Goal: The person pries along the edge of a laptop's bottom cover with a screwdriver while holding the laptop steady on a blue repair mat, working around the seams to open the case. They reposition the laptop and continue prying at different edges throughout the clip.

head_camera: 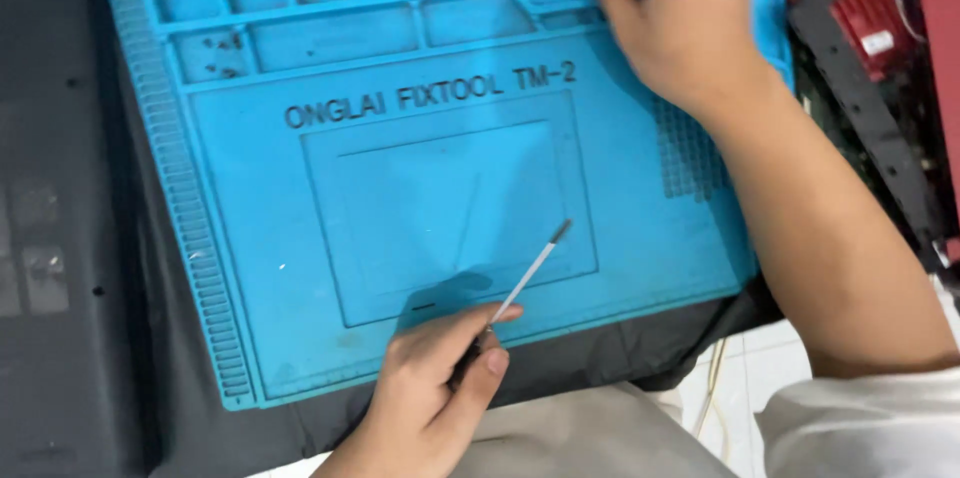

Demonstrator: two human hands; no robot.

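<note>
Over the blue mat [400, 198], left hand [430, 388] pinches a screwdriver [525, 278]; right hand [680, 18], fingers curled, grips something dark at the mat's top compartments.

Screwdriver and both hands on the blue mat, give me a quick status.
Left hand gripping the thin screwdriver, tip over the blue mat. Right hand reaching into a top tray compartment, something dark pinched. Nothing between them.

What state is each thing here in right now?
Left hand: closed around a thin screwdriver, tip raised over the mat.
Right hand: reaching into a top compartment, pinching something dark and small.
Blue mat: lying flat, centre bare.
Small screws: loose in the upper compartments.
</note>
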